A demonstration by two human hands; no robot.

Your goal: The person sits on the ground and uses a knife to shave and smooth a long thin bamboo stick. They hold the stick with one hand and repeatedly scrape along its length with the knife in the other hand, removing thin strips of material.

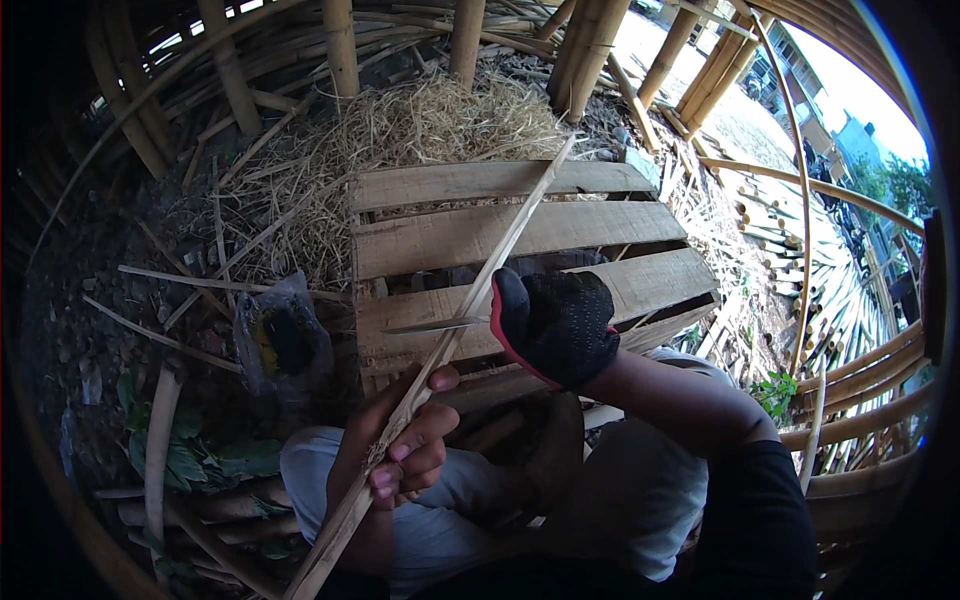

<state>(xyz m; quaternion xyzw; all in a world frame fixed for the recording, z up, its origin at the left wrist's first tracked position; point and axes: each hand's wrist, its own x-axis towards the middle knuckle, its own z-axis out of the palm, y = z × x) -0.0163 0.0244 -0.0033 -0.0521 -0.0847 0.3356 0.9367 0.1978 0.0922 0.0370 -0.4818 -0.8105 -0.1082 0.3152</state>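
Note:
A long split bamboo strip runs slantwise from the lower edge up over a slatted wooden crate. My bare left hand has its fingers wrapped round the strip's lower part, where some frayed fibres stick out. On my right hand is a black glove with red trim. It is closed on a knife, whose handle is hidden in the fist. The thin knife blade points left and crosses the strip a little above my left hand. Whether its edge bites into the bamboo I cannot tell.
Pale shavings lie heaped behind the crate, among upright bamboo posts. A clear plastic bag with something yellow and dark sits left of the crate. Cut bamboo poles are piled at the right. My legs are folded close to the crate.

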